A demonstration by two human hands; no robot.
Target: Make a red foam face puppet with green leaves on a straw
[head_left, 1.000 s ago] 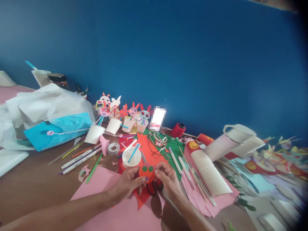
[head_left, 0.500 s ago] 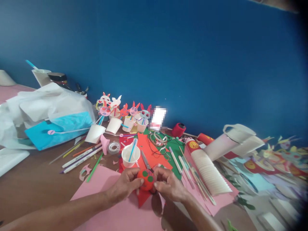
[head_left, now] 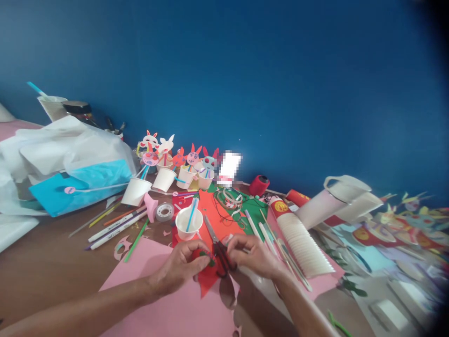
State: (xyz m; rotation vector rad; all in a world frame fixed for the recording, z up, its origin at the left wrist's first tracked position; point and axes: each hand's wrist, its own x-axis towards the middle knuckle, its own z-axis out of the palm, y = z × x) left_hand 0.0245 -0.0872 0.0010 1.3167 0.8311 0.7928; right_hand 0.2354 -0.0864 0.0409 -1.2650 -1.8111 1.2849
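My left hand pinches a red paper face with green eye spots. It is tilted and partly covered by my fingers. My right hand is closed, fingertips together, just right of the scissors; whatever it may hold is hidden. Those scissors lie with dark handles towards me, blades pointing to a white paper cup with a blue straw in it. Beneath my hands are red paper and a pink sheet.
Paper animal faces on straws stand in cups at the back. A tape roll, markers and a blue envelope lie left. On the right are stacked paper cups, sticks and a white jug.
My right hand has come off the paper face and shifted slightly right. The face, turned to me before, is now tilted in my left hand, and the scissor handles show.
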